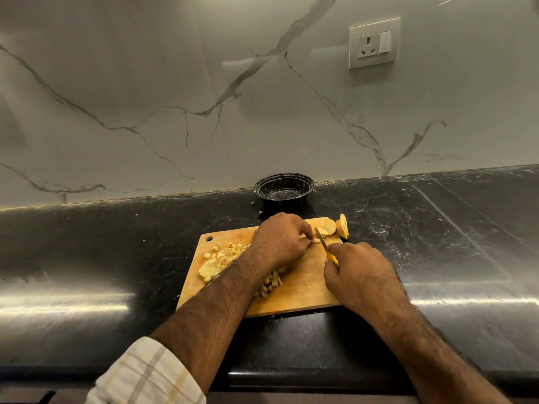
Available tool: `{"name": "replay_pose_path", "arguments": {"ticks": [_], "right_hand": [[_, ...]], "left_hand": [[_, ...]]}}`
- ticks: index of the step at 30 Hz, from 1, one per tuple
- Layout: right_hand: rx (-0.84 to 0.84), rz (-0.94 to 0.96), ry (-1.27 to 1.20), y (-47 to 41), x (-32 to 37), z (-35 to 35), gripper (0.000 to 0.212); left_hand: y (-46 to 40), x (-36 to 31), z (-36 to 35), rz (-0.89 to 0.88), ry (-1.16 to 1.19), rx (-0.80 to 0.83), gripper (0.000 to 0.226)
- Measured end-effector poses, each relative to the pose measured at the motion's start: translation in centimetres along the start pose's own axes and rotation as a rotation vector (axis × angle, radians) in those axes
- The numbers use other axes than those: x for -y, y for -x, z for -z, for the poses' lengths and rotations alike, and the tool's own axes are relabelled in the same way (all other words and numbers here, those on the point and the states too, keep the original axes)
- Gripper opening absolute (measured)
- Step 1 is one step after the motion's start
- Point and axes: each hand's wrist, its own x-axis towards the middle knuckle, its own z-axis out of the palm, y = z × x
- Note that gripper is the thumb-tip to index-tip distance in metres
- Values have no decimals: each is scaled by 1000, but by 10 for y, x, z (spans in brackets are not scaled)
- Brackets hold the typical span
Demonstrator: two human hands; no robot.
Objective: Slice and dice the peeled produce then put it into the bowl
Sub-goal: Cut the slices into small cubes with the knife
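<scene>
A wooden cutting board lies on the black counter. My left hand pinches pale potato strips at the board's far side. My right hand grips a yellow-handled knife, its blade right beside those strips. Round potato slices lie at the far right corner of the board. Diced pieces are heaped at the far left, and cut sticks show under my left forearm. A black bowl stands behind the board against the wall; I see no potato in it.
A marble backsplash rises behind the counter, with a wall socket at the upper right. A few small scraps lie on the counter near the bowl. The counter's front edge runs below the board.
</scene>
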Motion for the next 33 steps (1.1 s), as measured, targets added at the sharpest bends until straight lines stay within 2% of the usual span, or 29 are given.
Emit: {"name": "replay_pose_path", "arguments": {"ticks": [10,14,16,22,28,33], "right_hand": [[19,10,10,0,-3,1,35],[51,22,8,-3,-1,1,35],[52,40,9,-2,0,0,34],[28,11,24,-2,1,0,33],[34,34,30,3,4,0,34],[46,64,46,2,9,-2,33]], "left_hand": [[0,22,9,-54,144,180,8],[5,33,16,-18,166,144,36],[7,35,17,2,169,125,42],[6,28,13,-1,188,100,24],[7,29,11,-36,257,101,23],[6,26,8,-22,227,69,21]]}}
